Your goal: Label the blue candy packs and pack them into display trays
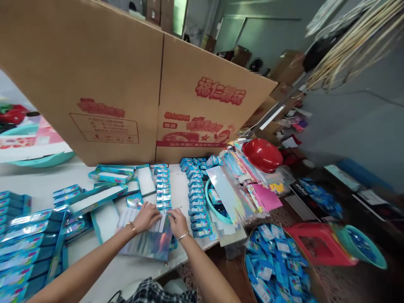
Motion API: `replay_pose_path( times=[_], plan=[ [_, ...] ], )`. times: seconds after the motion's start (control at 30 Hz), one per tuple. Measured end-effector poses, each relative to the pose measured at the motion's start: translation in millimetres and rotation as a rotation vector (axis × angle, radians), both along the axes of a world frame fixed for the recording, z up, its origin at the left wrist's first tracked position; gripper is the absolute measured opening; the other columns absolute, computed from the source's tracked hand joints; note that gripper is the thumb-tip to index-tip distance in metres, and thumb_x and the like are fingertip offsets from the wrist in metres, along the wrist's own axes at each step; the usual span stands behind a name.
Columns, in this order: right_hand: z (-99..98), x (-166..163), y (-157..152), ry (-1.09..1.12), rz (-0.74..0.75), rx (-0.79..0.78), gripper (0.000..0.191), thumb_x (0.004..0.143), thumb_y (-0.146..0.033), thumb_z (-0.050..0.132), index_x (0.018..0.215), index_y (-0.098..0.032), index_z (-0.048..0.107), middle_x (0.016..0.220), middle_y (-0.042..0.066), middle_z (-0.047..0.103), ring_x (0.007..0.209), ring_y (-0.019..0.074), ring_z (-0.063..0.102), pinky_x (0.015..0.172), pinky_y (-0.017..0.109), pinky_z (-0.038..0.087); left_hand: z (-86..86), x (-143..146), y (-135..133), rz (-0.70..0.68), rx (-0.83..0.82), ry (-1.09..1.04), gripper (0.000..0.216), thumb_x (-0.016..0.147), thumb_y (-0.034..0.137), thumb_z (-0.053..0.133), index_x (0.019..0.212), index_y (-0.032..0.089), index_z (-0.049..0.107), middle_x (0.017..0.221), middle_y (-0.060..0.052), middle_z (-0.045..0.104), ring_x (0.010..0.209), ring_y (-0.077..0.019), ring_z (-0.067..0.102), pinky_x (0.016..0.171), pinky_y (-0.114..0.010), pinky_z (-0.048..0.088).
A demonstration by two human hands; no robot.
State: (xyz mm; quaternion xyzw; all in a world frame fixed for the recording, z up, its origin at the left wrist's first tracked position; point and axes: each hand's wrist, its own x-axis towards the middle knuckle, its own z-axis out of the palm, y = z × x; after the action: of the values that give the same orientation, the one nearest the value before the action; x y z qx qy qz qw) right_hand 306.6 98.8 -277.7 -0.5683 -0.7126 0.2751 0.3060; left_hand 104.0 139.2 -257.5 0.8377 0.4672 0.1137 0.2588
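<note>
My left hand (146, 216) and my right hand (177, 222) rest side by side on a shiny holographic card (151, 244) lying flat on the white table (41, 185). Both hands have their fingers curled down on the card's far edge, close to a column of small blue packets (163, 187). A second column of blue packets (196, 198) runs to the right of my right hand. What the fingertips pinch is too small to make out.
A big cardboard sheet (126, 84) stands behind the table. Open blue display boxes (104, 195) and stacked blue boxes (22, 248) fill the left. A teal basin (217, 210), card stacks (249, 176) and red bowl (261, 155) lie right; a carton of blue packets (277, 265) sits below.
</note>
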Motion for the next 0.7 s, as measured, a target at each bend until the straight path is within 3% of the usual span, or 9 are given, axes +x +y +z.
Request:
replay_pose_path(
  times=[0.1,0.2,0.3,0.5,0.7],
  plan=[
    [21.5,15.0,-10.2,-0.161,0.077,0.125,0.032,0.091,-0.012,0.049,0.115,-0.026,0.066,0.093,0.003,0.059,0.088,0.015,0.058,0.078,0.024,0.047,19.1,10.1,-9.8,-0.074,-0.111,-0.106,0.041,0.094,0.042,0.037,0.078,0.02,0.067,0.084,-0.005,0.066,0.086,-0.0206,0.059,0.101,-0.045,0.032],
    [49.8,27.4,-16.5,-0.432,0.125,0.291,0.034,0.091,-0.015,0.052,0.121,-0.025,0.063,0.101,0.006,0.059,0.093,0.0193,0.053,0.082,0.03,0.044,39.8,23.1,-12.3,-0.068,-0.236,-0.19,0.041,0.093,0.04,0.037,0.07,0.017,0.062,0.069,-0.001,0.061,0.07,-0.0166,0.056,0.077,-0.03,0.042],
    [74.6,36.1,-18.3,-0.602,0.136,0.398,0.033,0.092,-0.018,0.052,0.124,-0.022,0.06,0.104,0.008,0.061,0.093,0.0209,0.051,0.083,0.034,0.041,58.1,35.8,-10.6,0.015,-0.311,-0.237,0.039,0.089,0.039,0.039,0.063,0.017,0.057,0.06,0.002,0.055,0.061,-0.0149,0.051,0.059,-0.025,0.035],
    [104.4,51.2,-19.6,-0.642,0.141,0.451,0.032,0.096,-0.021,0.046,0.125,-0.02,0.059,0.109,0.01,0.064,0.095,0.0221,0.051,0.083,0.037,0.038,87.3,53.8,-5.2,0.056,-0.177,-0.239,0.034,0.086,0.033,0.041,0.062,0.018,0.059,0.063,0.0,0.061,0.062,-0.0151,0.053,0.06,-0.026,0.033],
    [109.0,58.6,-25.5,-0.608,0.141,0.485,0.036,0.094,-0.019,0.046,0.129,-0.02,0.057,0.132,0.011,0.057,0.118,0.0263,0.047,0.096,0.043,0.035,106.0,61.1,0.1,0.047,0.01,-0.089,0.036,0.088,0.028,0.039,0.063,0.018,0.062,0.068,-0.005,0.068,0.064,-0.0168,0.058,0.064,-0.028,0.033]
  ],
)
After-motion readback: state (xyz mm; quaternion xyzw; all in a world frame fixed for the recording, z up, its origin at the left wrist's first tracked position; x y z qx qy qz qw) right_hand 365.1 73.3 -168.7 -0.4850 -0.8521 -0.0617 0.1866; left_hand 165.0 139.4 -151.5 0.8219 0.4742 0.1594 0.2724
